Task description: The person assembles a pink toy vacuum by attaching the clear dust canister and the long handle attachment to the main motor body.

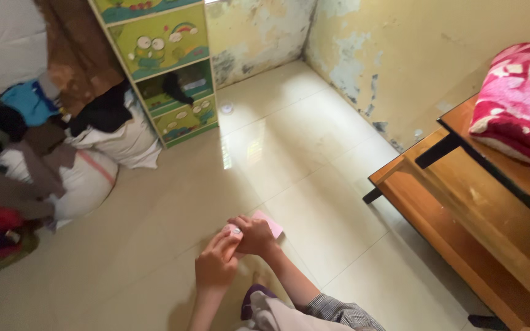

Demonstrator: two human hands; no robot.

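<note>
Here the two hands meet low in the near middle of the view, above the pale tiled floor (pixel 154 233). The right hand (pixel 254 236) is closed around a pink sheet of paper (pixel 270 224), whose free corner juts out to the right of the knuckles. The left hand (pixel 217 265) comes up from below with its fingers curled toward the same spot, its fingertips touching the right hand; whether it also pinches the paper I cannot tell. A small pale, roundish thing shows between the fingertips, too tiny to identify.

As for progress, the paper sits mostly hidden in the grip, and no finished fold or shape can be made out, so the handling looks early or midway at most.

Far left stands a green cartoon-printed shelf (pixel 167 43), with stuffed white bags (pixel 90 178) and heaped clothes (pixel 7 129) beside it. On the right a wooden bed frame (pixel 461 208) carries a red and pink blanket (pixel 510 110). The far walls (pixel 400 49) are stained, with flaking paint.
</note>
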